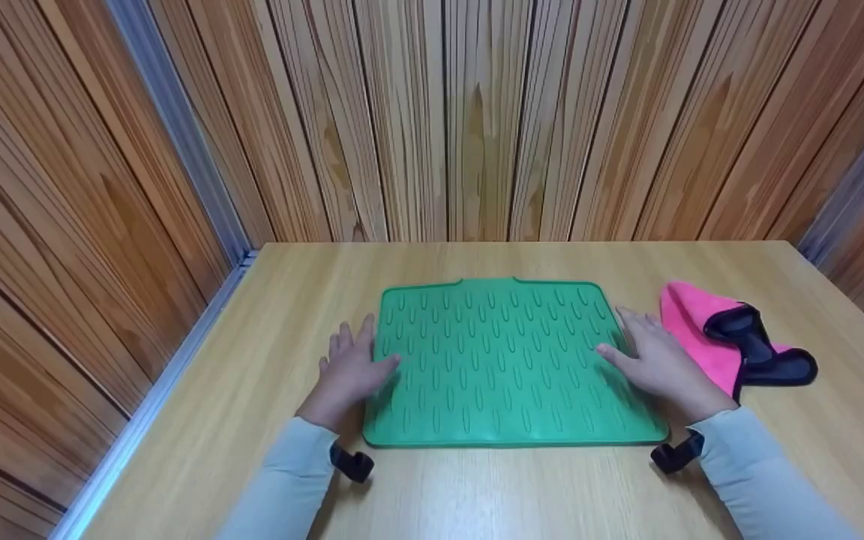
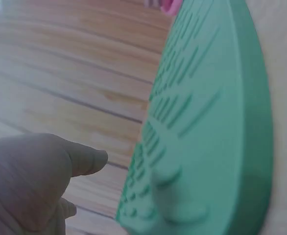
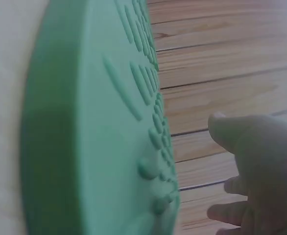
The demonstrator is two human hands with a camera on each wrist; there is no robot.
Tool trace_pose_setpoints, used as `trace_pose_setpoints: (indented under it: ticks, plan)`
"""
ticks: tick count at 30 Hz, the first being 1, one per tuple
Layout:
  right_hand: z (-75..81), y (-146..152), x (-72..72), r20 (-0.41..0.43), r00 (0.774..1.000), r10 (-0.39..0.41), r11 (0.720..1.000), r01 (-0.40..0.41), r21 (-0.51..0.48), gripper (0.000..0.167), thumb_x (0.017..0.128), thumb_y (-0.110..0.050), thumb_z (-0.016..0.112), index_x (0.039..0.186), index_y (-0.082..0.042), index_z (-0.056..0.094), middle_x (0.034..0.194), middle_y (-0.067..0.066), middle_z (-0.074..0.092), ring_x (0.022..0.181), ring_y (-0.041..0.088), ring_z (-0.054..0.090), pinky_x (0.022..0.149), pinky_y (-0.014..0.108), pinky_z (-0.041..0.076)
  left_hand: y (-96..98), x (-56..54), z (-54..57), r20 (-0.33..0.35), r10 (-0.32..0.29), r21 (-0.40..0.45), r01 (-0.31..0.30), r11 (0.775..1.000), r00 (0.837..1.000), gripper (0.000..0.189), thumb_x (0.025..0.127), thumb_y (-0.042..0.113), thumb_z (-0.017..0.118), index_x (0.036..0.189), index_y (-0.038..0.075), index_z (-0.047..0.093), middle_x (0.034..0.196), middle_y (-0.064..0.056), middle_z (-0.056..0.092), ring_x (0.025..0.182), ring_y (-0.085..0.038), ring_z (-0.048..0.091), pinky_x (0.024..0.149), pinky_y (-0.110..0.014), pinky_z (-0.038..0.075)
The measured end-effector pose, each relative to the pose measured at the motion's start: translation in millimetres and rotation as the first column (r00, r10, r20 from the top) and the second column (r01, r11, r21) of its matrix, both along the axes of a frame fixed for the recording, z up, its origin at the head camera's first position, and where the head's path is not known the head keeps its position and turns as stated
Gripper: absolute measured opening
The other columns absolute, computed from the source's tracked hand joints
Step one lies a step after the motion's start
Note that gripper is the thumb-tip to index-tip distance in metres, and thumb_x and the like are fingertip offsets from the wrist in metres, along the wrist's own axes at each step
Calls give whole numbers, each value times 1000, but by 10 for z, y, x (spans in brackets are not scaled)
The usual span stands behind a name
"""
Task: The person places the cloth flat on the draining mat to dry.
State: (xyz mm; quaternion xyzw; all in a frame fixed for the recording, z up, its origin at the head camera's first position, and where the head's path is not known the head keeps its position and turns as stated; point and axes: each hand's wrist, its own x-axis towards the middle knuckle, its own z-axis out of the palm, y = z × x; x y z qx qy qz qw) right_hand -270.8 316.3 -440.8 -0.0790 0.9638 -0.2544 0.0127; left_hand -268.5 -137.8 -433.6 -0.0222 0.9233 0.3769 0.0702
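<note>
A green mat [image 1: 492, 367] with raised oblong ridges lies flat on the table, a small tab along its far edge. My left hand [image 1: 353, 371] is at the mat's left edge with fingers spread and its thumb over the surface. At the right edge is my right hand [image 1: 661, 360], fingers extended and thumb reaching over the mat. Both wrist views show the mat's thick rim close up, with the left thumb [image 2: 87, 159] and the right thumb [image 3: 227, 129] held above its surface. Neither hand grips anything.
A pink cloth item with black trim [image 1: 702, 330] lies crumpled beside my right hand. The wooden tabletop [image 1: 499, 491] runs back to a wood-plank wall [image 1: 477, 120]. Another plank wall [image 1: 49, 225] with a metal strip along its base stands at the left.
</note>
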Motion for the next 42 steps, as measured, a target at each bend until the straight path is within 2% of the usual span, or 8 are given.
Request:
trace_pose_setpoints:
  ticks: [5,11,17,23,27,31,38,42]
  plan:
    - [-91,85,-42,63,998,-4,999,8,-52,82,117,-36,57,174,11,21,177,45,26,166,71,12,134,81,16,-103,-155,-184,88,12,10,-13,1000,996,89,112,38,61,182,12,13,190,-28,-1,178,-48,-6,143,-70,-2]
    - [-174,149,-55,9,1000,13,998,-12,-68,63,118,-17,51,167,19,32,170,49,35,160,69,32,130,80,30,-171,-249,-358,99,-40,-59,46,997,994,78,114,29,57,179,5,23,190,-25,3,179,-44,-4,145,-65,0]
    - [-236,181,-77,-70,997,-43,998,40,-49,49,115,-11,55,153,19,51,159,47,51,149,67,49,122,78,43,-176,-233,-372,84,-71,-84,79,993,994,66,116,22,53,178,8,32,190,-26,6,179,-47,-3,144,-66,-1]
    - [-250,199,-103,-86,993,-82,996,79,-37,35,112,-13,60,131,17,62,157,48,53,146,66,53,119,76,47,-171,-218,-341,92,-82,-103,91,990,992,64,118,22,48,178,8,30,190,-25,4,178,-48,-4,144,-67,-2]
    - [-245,187,-113,-106,991,-85,996,83,-17,18,109,-11,61,108,7,64,158,47,53,143,64,57,113,71,53,-185,-219,-328,85,-86,-108,95,990,993,64,118,22,46,178,9,30,190,-26,3,178,-49,-5,144,-68,-3]
    - [-249,177,-115,-124,989,-84,996,84,-6,14,105,-8,61,93,0,61,158,46,53,142,63,59,102,62,55,-195,-206,-302,68,-88,-109,95,989,994,63,118,21,45,178,10,32,190,-27,5,178,-50,-3,143,-69,-2]
    - [-246,175,-123,-132,988,-82,996,83,6,16,101,-7,59,85,-3,62,156,46,55,134,60,65,96,56,55,-205,-224,-339,37,-79,-107,82,991,996,63,117,22,46,177,8,32,189,-28,5,178,-51,-5,143,-69,-5]
    - [-218,224,-123,-120,991,-63,998,66,18,15,103,-11,61,90,-3,65,132,41,71,103,45,72,88,50,55,-235,-205,-363,26,-107,-103,109,989,994,65,117,25,44,178,9,30,190,-27,4,178,-50,-6,143,-68,-5]
